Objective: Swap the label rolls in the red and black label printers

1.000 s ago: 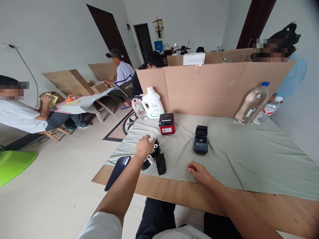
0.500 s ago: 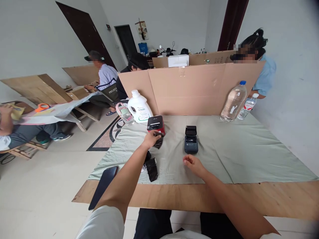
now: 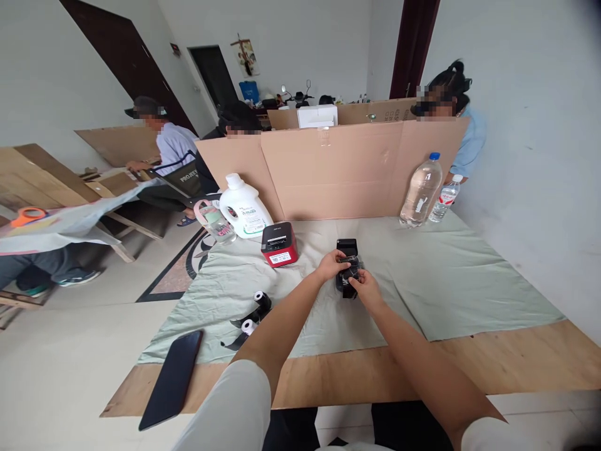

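My left hand (image 3: 330, 265) and my right hand (image 3: 367, 290) are together, fingers closed around a black paper roll (image 3: 349, 268) with a black strip hanging from it. They hold it over the small dark label printer (image 3: 346, 245), whose raised lid shows behind the fingers. The roll and hands hide most of the printer's body, and whether they touch it I cannot tell. Left of my forearm lie two more rolls with white ends and loose black tails, an upper roll (image 3: 261, 299) and a lower roll (image 3: 248, 326). A red and black printer (image 3: 280, 243) stands to their upper right.
A white detergent jug (image 3: 246, 210) and a pink-handled clear bottle (image 3: 216, 224) stand at the back left. A phone (image 3: 173, 379) lies at the front left edge. A large water bottle (image 3: 421, 191) and a smaller one (image 3: 446, 198) stand before the cardboard screen (image 3: 333, 175). People sit beyond.
My left hand has moved right, away from the red printer, bringing the black roll over the small printer. My right hand has moved up slightly and grips it too. The view has shifted right.
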The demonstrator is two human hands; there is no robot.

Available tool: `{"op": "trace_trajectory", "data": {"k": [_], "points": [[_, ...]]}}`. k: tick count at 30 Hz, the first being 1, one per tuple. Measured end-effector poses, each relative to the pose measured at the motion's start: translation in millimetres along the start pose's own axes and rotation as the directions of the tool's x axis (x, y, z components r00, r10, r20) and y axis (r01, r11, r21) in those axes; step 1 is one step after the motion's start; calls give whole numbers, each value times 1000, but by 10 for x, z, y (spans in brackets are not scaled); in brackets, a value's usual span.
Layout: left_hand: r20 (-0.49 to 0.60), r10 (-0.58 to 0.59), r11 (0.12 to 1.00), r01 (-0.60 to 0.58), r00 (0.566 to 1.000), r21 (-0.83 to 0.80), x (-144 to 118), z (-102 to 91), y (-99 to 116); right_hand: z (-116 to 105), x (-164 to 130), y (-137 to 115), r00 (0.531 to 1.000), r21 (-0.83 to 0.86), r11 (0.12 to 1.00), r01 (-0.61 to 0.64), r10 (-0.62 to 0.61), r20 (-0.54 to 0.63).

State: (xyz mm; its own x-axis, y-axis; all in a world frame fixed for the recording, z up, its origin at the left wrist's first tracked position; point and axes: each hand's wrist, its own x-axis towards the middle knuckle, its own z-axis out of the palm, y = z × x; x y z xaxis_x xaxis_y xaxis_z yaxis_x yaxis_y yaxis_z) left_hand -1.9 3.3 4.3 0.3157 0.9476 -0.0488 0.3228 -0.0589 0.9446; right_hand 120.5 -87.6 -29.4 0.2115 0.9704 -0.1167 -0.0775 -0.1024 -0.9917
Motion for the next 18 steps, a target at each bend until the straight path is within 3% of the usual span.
{"op": "trace_trajectory", "data": {"k": [3,6,13,18], "points": [[-27,96,962,-86,995,261,73,-12,-57,-48,41,25,994,-145,989,-2,-15,-113],[-47,100,910,-72,994,409,86,-16,-76,-72,52,50,988,-252,967,30,-67,-137],[-69,63,882,-23,996,471,86,37,-19,-78,47,114,988,-323,943,80,-118,-100],[-50,107,895,-75,993,439,117,38,-45,-75,56,143,985,-302,946,117,-148,-83]]}}
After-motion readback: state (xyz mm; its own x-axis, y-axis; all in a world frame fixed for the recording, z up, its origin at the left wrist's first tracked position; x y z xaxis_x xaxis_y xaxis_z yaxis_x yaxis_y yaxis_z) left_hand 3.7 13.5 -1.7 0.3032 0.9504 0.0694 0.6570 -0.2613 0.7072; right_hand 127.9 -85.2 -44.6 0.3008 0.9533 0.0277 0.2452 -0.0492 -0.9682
